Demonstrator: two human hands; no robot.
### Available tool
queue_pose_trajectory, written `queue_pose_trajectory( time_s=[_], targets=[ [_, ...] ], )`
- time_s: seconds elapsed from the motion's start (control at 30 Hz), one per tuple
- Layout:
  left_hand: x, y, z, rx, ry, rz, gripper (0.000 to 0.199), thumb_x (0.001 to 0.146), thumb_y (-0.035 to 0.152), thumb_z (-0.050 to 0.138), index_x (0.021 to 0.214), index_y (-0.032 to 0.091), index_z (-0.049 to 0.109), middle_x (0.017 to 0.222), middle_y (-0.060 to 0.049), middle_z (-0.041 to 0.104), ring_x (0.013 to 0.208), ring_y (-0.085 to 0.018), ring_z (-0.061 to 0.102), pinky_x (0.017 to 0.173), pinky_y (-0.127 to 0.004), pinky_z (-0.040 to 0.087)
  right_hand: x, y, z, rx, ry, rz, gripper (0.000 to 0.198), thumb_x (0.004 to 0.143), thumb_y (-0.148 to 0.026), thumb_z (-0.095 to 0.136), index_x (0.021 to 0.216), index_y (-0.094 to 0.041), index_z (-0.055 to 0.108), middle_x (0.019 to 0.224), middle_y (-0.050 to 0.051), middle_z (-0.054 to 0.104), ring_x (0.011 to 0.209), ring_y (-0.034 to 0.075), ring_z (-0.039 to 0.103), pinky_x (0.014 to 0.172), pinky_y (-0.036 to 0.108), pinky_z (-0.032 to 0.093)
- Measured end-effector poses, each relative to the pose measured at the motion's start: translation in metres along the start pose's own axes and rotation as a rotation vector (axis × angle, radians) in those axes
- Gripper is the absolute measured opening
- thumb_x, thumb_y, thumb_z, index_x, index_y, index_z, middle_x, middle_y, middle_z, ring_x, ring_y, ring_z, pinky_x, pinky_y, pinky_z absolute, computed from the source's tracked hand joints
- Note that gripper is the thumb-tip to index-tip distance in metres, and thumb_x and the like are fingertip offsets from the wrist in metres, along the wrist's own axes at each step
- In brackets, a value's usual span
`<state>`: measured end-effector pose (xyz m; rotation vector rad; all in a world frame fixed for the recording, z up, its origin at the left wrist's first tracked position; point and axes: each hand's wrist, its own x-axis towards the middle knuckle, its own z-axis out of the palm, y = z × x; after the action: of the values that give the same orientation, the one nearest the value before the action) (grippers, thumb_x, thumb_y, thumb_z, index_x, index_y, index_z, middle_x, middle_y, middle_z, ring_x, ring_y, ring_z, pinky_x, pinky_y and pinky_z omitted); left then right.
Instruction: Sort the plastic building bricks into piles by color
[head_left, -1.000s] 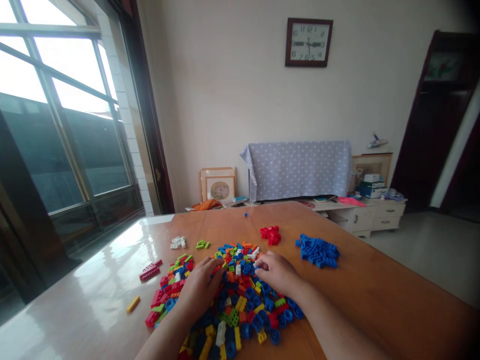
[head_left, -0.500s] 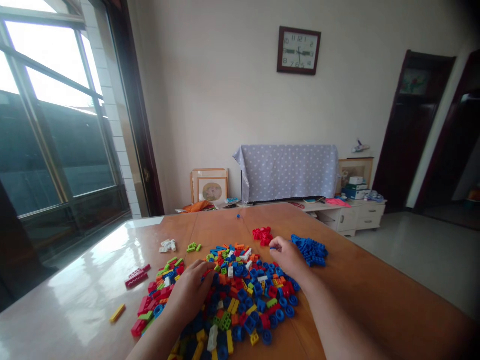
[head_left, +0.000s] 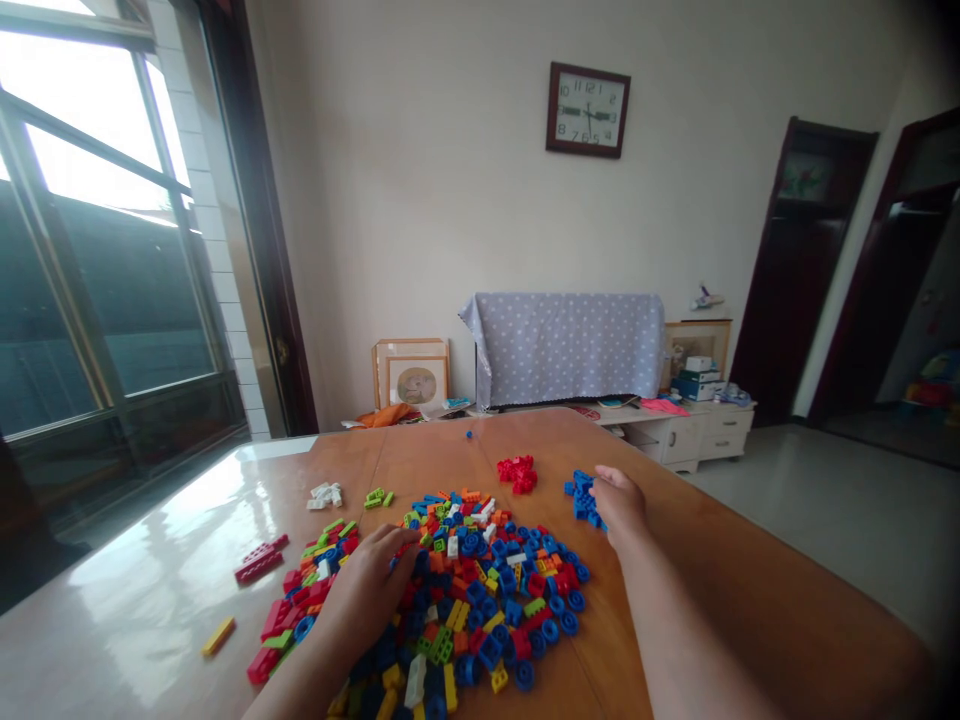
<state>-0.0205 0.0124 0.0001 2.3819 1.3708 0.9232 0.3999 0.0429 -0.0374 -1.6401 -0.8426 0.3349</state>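
Observation:
My left hand rests over the left part of a large mixed heap of toy building bricks. Its fingers curl down among the bricks, and what they grip, if anything, is hidden. At the right, my right hand is over a separate pile of blue bricks and covers part of it. Its fingers look slightly apart over the pile; I see no brick held in them. Between that pile and the heap's far side sits a small group of red bricks.
Small groups of white bricks and lime-green bricks lie beyond the heap. Dark red bricks and a yellow brick are at the left. A tiny blue piece lies near the far edge of the wooden table.
My right hand has moved right, from beside the red bricks with a small blue brick in its pinch, to the blue pile. My left hand stays at the heap. The view has shifted slightly.

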Motion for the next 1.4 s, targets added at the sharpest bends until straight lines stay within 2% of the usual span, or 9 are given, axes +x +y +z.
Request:
queue_pose_trajectory(
  time_s=[0.2, 0.33, 0.47, 0.63, 0.87, 0.97, 1.1, 1.2, 1.4],
  targets=[
    [0.0, -0.001, 0.001, 0.0, -0.01, -0.003, 0.037, 0.1, 0.047, 0.048, 0.114, 0.026, 0.074, 0.112, -0.009, 0.072, 0.103, -0.026, 0.069, 0.089, -0.036, 0.053, -0.012, -0.018, 0.0, 0.106, 0.011, 0.036, 0.048, 0.082, -0.041, 0.048, 0.12, -0.016, 0.064, 0.113, 0.015, 0.074, 0.089, 0.022, 0.075, 0.059, 0.024, 0.053],
    [0.0, 0.001, 0.001, 0.018, -0.038, -0.019, 0.036, 0.099, 0.046, 0.049, 0.113, 0.025, 0.075, 0.113, -0.009, 0.072, 0.106, -0.027, 0.068, 0.089, -0.036, 0.052, -0.034, -0.035, 0.011, 0.099, -0.23, -0.048, 0.036, 0.082, -0.046, 0.055, 0.097, -0.016, 0.069, 0.084, 0.007, 0.073, 0.068, 0.017, 0.067, 0.056, 0.024, 0.049],
    [0.0, 0.002, 0.002, 0.033, -0.074, -0.035, 0.037, 0.101, 0.045, 0.045, 0.115, 0.026, 0.073, 0.115, -0.009, 0.071, 0.106, -0.026, 0.067, 0.089, -0.035, 0.05, -0.064, -0.051, 0.025, 0.066, -0.506, -0.185, 0.025, 0.078, -0.041, 0.066, 0.084, -0.018, 0.073, 0.072, 0.0, 0.068, 0.065, 0.015, 0.06, 0.06, 0.023, 0.046],
    [-0.001, 0.003, 0.002, 0.053, -0.113, -0.027, 0.035, 0.101, 0.044, 0.045, 0.113, 0.027, 0.074, 0.114, -0.008, 0.071, 0.104, -0.026, 0.067, 0.087, -0.033, 0.05, -0.099, -0.06, 0.037, -0.193, -0.789, -0.373, 0.025, 0.081, -0.04, 0.07, 0.095, -0.02, 0.077, 0.07, -0.002, 0.066, 0.064, 0.014, 0.055, 0.057, 0.022, 0.035],
    [0.0, 0.003, 0.002, 0.057, -0.129, -0.015, 0.033, 0.101, 0.042, 0.046, 0.114, 0.029, 0.074, 0.114, -0.008, 0.071, 0.105, -0.025, 0.066, 0.088, -0.032, 0.049, -0.111, -0.062, 0.047, -0.424, -0.736, -0.463, 0.015, 0.078, -0.032, 0.073, 0.088, -0.023, 0.077, 0.072, -0.001, 0.068, 0.066, 0.014, 0.057, 0.058, 0.023, 0.031],
    [0.0, 0.003, 0.002, 0.054, -0.126, -0.015, 0.034, 0.101, 0.042, 0.046, 0.114, 0.029, 0.074, 0.115, -0.008, 0.072, 0.105, -0.026, 0.066, 0.088, -0.033, 0.049, -0.106, -0.063, 0.048, -0.317, -0.721, -0.372, 0.014, 0.08, -0.028, 0.067, 0.088, -0.02, 0.075, 0.072, -0.001, 0.069, 0.067, 0.014, 0.058, 0.059, 0.022, 0.035],
    [0.0, 0.002, 0.002, 0.05, -0.113, -0.011, 0.034, 0.1, 0.043, 0.047, 0.113, 0.029, 0.075, 0.114, -0.007, 0.072, 0.104, -0.025, 0.067, 0.089, -0.032, 0.05, -0.097, -0.066, 0.043, 0.001, -0.665, -0.115, 0.02, 0.083, -0.034, 0.061, 0.092, -0.018, 0.071, 0.079, 0.001, 0.073, 0.067, 0.015, 0.062, 0.059, 0.022, 0.042],
    [0.0, 0.003, 0.002, 0.045, -0.105, -0.015, 0.034, 0.1, 0.044, 0.048, 0.113, 0.029, 0.075, 0.114, -0.007, 0.073, 0.103, -0.025, 0.068, 0.088, -0.032, 0.051, -0.088, -0.068, 0.037, 0.158, -0.641, 0.029, 0.024, 0.083, -0.039, 0.06, 0.092, -0.018, 0.068, 0.084, 0.004, 0.075, 0.065, 0.014, 0.063, 0.051, 0.021, 0.038],
    [0.0, 0.002, 0.001, 0.038, -0.091, -0.018, 0.035, 0.099, 0.046, 0.048, 0.112, 0.029, 0.076, 0.116, -0.008, 0.073, 0.103, -0.025, 0.069, 0.088, -0.031, 0.052, -0.06, -0.058, 0.022, 0.147, -0.433, 0.012, 0.034, 0.079, -0.045, 0.062, 0.1, -0.018, 0.067, 0.097, 0.008, 0.076, 0.073, 0.016, 0.068, 0.05, 0.02, 0.04]
  ],
)
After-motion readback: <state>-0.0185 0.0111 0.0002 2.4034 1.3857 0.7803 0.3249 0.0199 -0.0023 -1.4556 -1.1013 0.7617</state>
